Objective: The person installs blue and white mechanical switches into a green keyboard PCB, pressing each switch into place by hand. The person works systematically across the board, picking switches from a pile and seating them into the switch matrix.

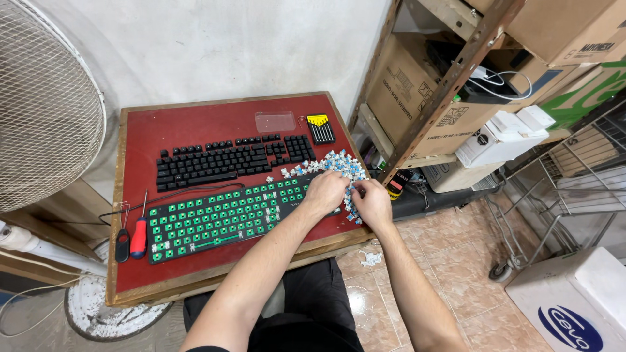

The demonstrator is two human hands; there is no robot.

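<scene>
Head camera: a stripped black keyboard base with green sockets (225, 218) lies on the red tabletop (195, 124), long axis left to right, right end slightly farther away. Left hand (324, 193) rests curled on that end; right hand (373, 201) pinches among loose blue-and-white switches (339, 164), hold unclear.

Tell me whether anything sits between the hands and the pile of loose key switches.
Nothing visible does. The left hand and right hand already rest at the near edge of the pile of switches, at the right end of the stripped keyboard board.
</scene>
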